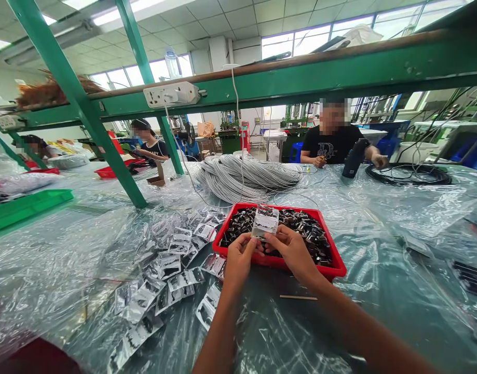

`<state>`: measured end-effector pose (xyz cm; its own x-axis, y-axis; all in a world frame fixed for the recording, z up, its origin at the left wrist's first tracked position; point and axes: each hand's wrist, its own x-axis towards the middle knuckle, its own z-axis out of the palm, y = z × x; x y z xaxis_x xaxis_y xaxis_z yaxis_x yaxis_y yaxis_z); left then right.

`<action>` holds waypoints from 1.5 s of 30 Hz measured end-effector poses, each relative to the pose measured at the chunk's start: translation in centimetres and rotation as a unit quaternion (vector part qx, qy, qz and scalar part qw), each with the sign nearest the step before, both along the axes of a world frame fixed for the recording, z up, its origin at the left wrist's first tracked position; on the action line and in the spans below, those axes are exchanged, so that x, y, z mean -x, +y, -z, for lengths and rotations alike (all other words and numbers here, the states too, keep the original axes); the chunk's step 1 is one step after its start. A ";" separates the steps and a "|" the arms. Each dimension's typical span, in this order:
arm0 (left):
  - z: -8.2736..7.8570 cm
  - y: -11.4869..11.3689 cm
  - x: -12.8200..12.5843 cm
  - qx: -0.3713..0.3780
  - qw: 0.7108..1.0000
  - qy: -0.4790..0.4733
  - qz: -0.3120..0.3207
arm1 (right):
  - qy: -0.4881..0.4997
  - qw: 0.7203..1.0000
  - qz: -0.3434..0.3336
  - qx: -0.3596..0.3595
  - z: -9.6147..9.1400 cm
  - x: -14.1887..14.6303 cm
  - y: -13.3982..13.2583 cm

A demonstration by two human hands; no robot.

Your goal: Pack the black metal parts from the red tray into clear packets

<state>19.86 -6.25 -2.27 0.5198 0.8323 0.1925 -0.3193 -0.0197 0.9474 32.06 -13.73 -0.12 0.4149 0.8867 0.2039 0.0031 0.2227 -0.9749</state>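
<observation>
Both my hands hold a small clear plastic bag (265, 222) upright over the near edge of a red tray (335, 262). My left hand (239, 258) pinches the bag's lower left side. My right hand (290, 249) pinches its lower right side. The tray is filled with small dark parts (308, 231). To the left of the tray, a spread of several filled small bags (168, 265) lies on the plastic-covered table (386, 291).
A coil of grey cable (246, 179) lies behind the tray. A thin wooden stick (298, 297) lies near my right forearm. A person in black sits across the table (334, 143), beside a black cable coil (409, 175). Green frame posts (106, 140) stand at left.
</observation>
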 end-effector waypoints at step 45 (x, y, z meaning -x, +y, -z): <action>-2.5 4.0 4.7 -0.129 0.916 0.271 -0.266 | -0.453 0.884 0.018 -0.112 -1.9 1.0 3.6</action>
